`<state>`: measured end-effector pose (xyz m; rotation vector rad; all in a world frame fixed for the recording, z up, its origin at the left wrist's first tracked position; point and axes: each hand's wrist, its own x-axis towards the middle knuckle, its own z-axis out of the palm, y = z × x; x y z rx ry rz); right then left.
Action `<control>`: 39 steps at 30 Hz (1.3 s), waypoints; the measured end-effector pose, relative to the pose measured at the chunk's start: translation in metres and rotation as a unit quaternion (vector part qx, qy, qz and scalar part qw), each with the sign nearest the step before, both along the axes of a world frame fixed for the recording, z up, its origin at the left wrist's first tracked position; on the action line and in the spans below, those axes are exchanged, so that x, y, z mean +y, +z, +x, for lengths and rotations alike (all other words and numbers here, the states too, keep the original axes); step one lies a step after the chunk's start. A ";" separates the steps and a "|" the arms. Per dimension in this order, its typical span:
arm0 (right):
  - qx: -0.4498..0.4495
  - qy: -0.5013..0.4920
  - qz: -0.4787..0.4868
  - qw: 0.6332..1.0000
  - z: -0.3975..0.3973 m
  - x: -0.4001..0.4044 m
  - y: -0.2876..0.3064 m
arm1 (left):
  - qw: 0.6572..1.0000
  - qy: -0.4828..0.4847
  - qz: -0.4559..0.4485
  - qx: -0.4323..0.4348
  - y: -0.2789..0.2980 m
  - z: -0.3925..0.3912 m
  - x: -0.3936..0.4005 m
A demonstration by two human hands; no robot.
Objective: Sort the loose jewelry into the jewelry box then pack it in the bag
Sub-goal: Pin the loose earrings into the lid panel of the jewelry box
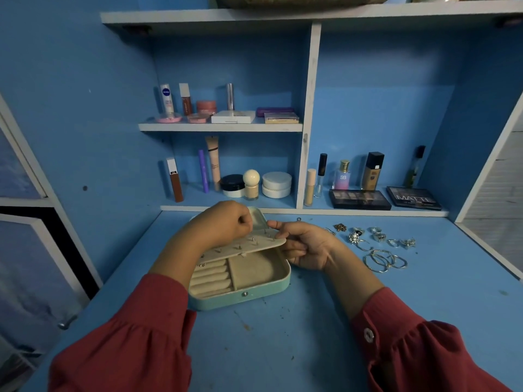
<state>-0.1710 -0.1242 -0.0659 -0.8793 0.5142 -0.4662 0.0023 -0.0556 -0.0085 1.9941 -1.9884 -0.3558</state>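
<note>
Red sleeves (pixel 135 335) fill the bottom of frame, both arms reaching up to the open jewelry box (pixel 240 299) at centre, on the blue desk (pixel 283 349). Our left hand (pixel 223 223) is curled, fingertips pinched over the earring panel (pixel 249 246); we think it holds a stud or its backing, too small to confirm. Our right hand (pixel 304 247) grips the panel's right edge, thumb on top, fingers under, holding it tilted above the ring rolls (pixel 210 275). Loose jewelry sits right of centre: rings (pixel 377 234), a gold brooch-like piece (pixel 339 227), silver hoops (pixel 383 260), well apart from the box. No bag in view.

Handling, our guess: pieces are light, small and slippery, so pinch by fingertips. Hoops are thin and likely bendable, so lift them by the rim. Panel looks like stiff card, so support its edge. Box looks rigid and light, so take it by the sides once closed.
</note>
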 end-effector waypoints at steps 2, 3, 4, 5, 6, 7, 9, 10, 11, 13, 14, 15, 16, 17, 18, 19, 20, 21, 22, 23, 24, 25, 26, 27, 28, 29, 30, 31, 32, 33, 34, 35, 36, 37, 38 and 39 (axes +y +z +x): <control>0.002 -0.001 0.001 1.000 0.000 0.000 0.000 | 1.000 0.002 0.001 0.000 0.000 0.001 0.000; 0.003 -0.002 0.002 1.000 0.001 0.000 0.000 | 1.000 0.003 0.001 0.007 0.000 0.002 0.000; 0.002 -0.001 0.004 1.000 0.001 -0.001 -0.001 | 1.000 0.003 0.000 0.016 0.000 0.003 0.000; 0.002 0.000 0.005 1.000 0.001 -0.001 0.000 | 1.000 0.004 -0.002 0.025 0.001 0.004 0.001; 0.002 0.002 0.005 1.000 0.001 0.000 0.000 | 1.000 0.004 -0.003 0.028 0.001 0.004 0.001; 0.001 0.003 0.003 1.000 0.000 0.000 0.000 | 1.000 0.004 -0.003 0.028 0.001 0.004 0.001; 0.001 0.002 0.001 1.000 0.000 0.000 0.000 | 1.000 0.003 -0.001 0.019 0.001 0.003 0.001; 0.002 0.001 0.000 1.000 0.000 0.000 0.001 | 1.000 0.003 0.001 0.014 0.001 0.002 0.002; 0.003 0.000 -0.001 1.000 0.000 0.000 0.001 | 1.000 0.002 0.003 0.010 0.001 0.002 0.002; 0.002 0.003 -0.003 1.000 0.000 0.000 0.000 | 1.000 -0.001 0.004 0.000 0.002 0.001 0.002; 0.001 0.005 -0.003 1.000 0.000 0.000 0.000 | 1.000 -0.002 0.003 -0.009 0.002 0.000 0.003; -0.001 0.008 -0.003 1.000 0.000 0.000 0.000 | 1.000 -0.004 0.002 -0.022 0.003 -0.001 0.003; -0.001 0.010 -0.003 1.000 0.000 0.000 0.000 | 0.999 -0.005 0.000 -0.038 0.003 -0.003 0.004; 0.000 0.011 -0.004 1.000 0.000 -0.001 -0.001 | 0.998 -0.007 -0.002 -0.057 0.004 -0.004 0.004; 0.001 0.011 -0.005 1.000 0.000 -0.001 -0.001 | 0.997 -0.008 -0.005 -0.076 0.005 -0.005 0.005; 0.001 0.011 -0.005 1.000 0.000 -0.001 -0.001 | 0.995 -0.010 -0.007 -0.095 0.005 -0.006 0.005; 0.001 0.011 -0.004 1.000 0.000 -0.001 -0.001 | 0.993 -0.013 -0.009 -0.113 0.007 -0.008 0.005; 0.001 0.010 -0.003 1.000 0.000 -0.002 -0.002 | 0.992 -0.015 -0.009 -0.127 0.008 -0.009 0.006; 0.000 0.009 -0.002 1.000 0.000 -0.002 -0.003 | 0.990 -0.018 -0.006 -0.138 0.009 -0.010 0.006; 0.000 0.007 0.000 1.000 0.000 -0.003 -0.004 | 0.989 -0.020 -0.003 -0.145 0.010 -0.012 0.006; 0.000 0.005 0.002 1.000 0.001 -0.003 -0.004 | 0.988 -0.022 0.000 -0.153 0.011 -0.013 0.005; 0.001 0.003 0.002 1.000 0.001 -0.003 -0.004 | 0.987 -0.024 0.003 -0.161 0.012 -0.015 0.005; 0.001 0.003 0.001 1.000 0.001 -0.003 -0.004 | 0.985 -0.024 0.007 -0.169 0.012 -0.016 0.005; 0.000 0.003 0.000 1.000 0.001 -0.003 -0.004 | 0.984 -0.025 0.010 -0.175 0.012 -0.017 0.005; 0.000 0.004 -0.002 1.000 0.001 -0.002 -0.004 | 0.984 -0.025 0.013 -0.178 0.012 -0.018 0.004; 0.000 0.005 -0.005 1.000 0.001 -0.002 -0.003 | 0.983 -0.026 0.014 -0.179 0.011 -0.018 0.004; 0.000 0.007 -0.008 1.000 0.001 -0.002 -0.003 | 0.984 -0.026 0.014 -0.178 0.010 -0.018 0.004; 0.001 0.009 -0.010 1.000 0.001 -0.002 -0.003 | 0.984 -0.025 0.013 -0.175 0.009 -0.017 0.004; 0.002 0.011 -0.012 1.000 0.001 -0.002 -0.003 | 0.985 -0.023 0.012 -0.169 0.008 -0.016 0.004; 0.004 0.010 -0.014 1.000 0.001 -0.002 -0.003 | 0.987 -0.021 0.012 -0.160 0.008 -0.015 0.004; 0.006 0.010 -0.016 1.000 0.001 -0.003 -0.004 | 0.989 -0.018 0.013 -0.148 0.007 -0.013 0.003; 0.006 0.011 -0.017 1.000 0.002 -0.003 -0.003 | 0.991 -0.015 0.014 -0.132 0.007 -0.011 0.002; 0.006 0.012 -0.018 1.000 0.002 -0.002 -0.003 | 0.993 -0.012 0.014 -0.116 0.007 -0.008 0.002; 0.005 0.014 -0.019 1.000 0.002 -0.002 -0.003 | 0.995 -0.008 0.012 -0.103 0.007 -0.007 0.001; 0.004 0.017 -0.020 1.000 0.001 -0.002 -0.002 | 0.995 -0.004 0.008 -0.095 0.006 -0.005 0.001; 0.003 0.019 -0.022 1.000 0.001 -0.002 -0.002 | 0.996 -0.002 0.005 -0.093 0.006 -0.005 0.001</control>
